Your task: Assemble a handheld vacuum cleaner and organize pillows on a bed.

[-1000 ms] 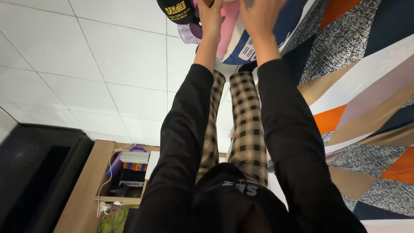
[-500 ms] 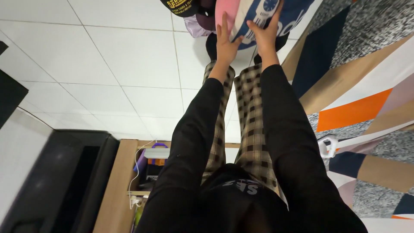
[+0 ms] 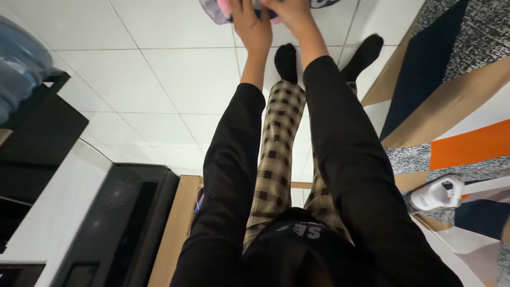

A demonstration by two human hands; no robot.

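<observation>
while both arms reach to twelve o'clock, the left hand [image 3: 249, 26] and right hand [image 3: 289, 13] pinch a soft, light cloth bundle [image 3: 215, 10] by its edge.

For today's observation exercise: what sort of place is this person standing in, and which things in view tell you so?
Probably a room in a home, perhaps a bedroom. The signs: a white tiled floor, a patchwork-patterned bedspread or mattress cover at the right, a water dispenser bottle at the left, and the person's socked feet.
</observation>
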